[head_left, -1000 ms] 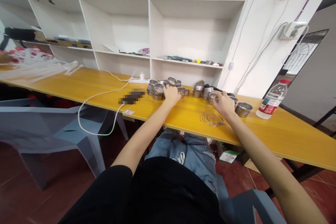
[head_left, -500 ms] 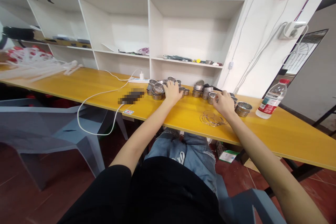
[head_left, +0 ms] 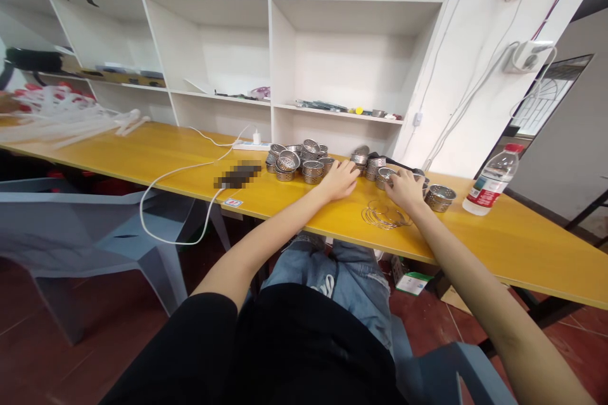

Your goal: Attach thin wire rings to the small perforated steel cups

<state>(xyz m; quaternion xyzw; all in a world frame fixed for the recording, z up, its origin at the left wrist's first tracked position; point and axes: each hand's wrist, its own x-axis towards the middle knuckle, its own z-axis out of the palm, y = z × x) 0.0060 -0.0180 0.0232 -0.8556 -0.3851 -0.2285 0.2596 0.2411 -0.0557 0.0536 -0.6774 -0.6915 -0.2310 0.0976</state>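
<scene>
Several small perforated metal cups lie in two heaps on the yellow table [head_left: 475, 237]. The left heap [head_left: 297, 161] sits near the table's back edge; the right heap [head_left: 373, 166] lies further right. My left hand [head_left: 339, 180] rests flat on the table between the heaps, fingers spread, close to the right heap and holding nothing. My right hand [head_left: 403, 190] touches a metal cup [head_left: 384, 176] at the right heap's front; whether it grips that cup is unclear. A bundle of thin wire rings [head_left: 384, 215] lies just in front of my right hand.
A lone metal cup [head_left: 439, 196] and a plastic water bottle [head_left: 494, 178] stand to the right. A blurred dark object [head_left: 237, 175] and a white cable [head_left: 175, 171] lie to the left. White shelves [head_left: 270, 76] rise behind the table. A grey plastic chair [head_left: 95, 228] stands at left.
My left hand has left the left heap and moved right onto the bare table between the heaps. My right hand has stayed at the right heap.
</scene>
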